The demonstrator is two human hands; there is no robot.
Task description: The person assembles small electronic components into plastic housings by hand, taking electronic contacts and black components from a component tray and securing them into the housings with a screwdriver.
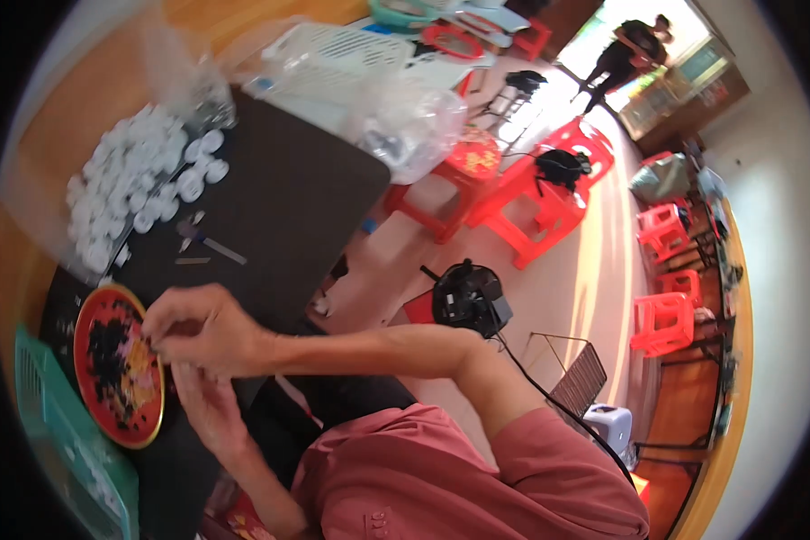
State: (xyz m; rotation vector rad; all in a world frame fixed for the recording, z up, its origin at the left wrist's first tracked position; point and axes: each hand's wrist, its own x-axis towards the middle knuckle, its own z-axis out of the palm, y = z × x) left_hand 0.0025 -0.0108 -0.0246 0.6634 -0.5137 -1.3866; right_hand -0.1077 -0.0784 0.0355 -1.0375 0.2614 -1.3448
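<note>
My right hand [209, 329] is closed in a pinch beside a red plate [81, 360] with a gold rim. Just below it, my left hand [209, 407] has its fingers bent up against the right fingertips, partly hidden by them. Whatever is between the fingers is too small to make out. Many small black pieces [108, 346] lie scattered over the plate's patterned inside. Beyond the hands, on the dark table [279, 171], are a slim pale stick-like tool [223, 250] and a few small bits.
A pile of white round plastic parts [130, 171] spreads over the table's far left, near clear plastic bags [409, 126]. A green basket [72, 418] stands beside the plate. Red stools [540, 202], a black bundle [468, 299] and a person [634, 54] are farther off.
</note>
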